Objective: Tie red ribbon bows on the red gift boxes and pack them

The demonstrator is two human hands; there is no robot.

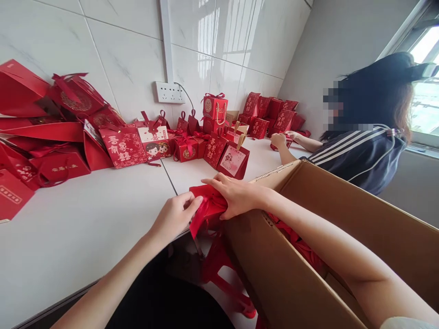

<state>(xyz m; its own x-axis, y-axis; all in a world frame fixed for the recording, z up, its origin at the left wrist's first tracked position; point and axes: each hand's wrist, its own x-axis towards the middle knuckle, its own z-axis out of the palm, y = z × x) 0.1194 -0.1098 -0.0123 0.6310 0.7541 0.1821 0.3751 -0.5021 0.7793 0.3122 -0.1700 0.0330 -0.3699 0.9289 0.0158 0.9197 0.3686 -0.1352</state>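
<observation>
With the clock centred on the small red box (213,212), that box was at the table's (103,219) near edge, between the two hands. The left hand (173,214), at 9 o'clock, appeared to pinch the red ribbon (196,223) between thumb and forefinger; a wide tail hung below. The right hand (242,196), at 3 o'clock, straddled the box, fingers reaching over the far side and thumb on the near one.

Doing this step well seemed to call for the right hand to steady the box without denting its sides, while the left worked the ribbon flat and untwisted. A light pull looked wiser than a hard tug, and firmer support from the tabletop would probably have helped.

The fingers hid part of the bow, so I could not tell how its loops lay or whether it was knotted; nor could I tell whether the box's base rested on the table. The carton (274,269) at 4 o'clock ran out of view, and its red contents (302,246) were partly covered by the right forearm. The stool (222,274) at 6 o'clock was half hidden. At 2 o'clock, a co-worker's hands (281,140) masked most of another red box. The heap of gift boxes (61,157) at 10 o'clock was cut off.
</observation>
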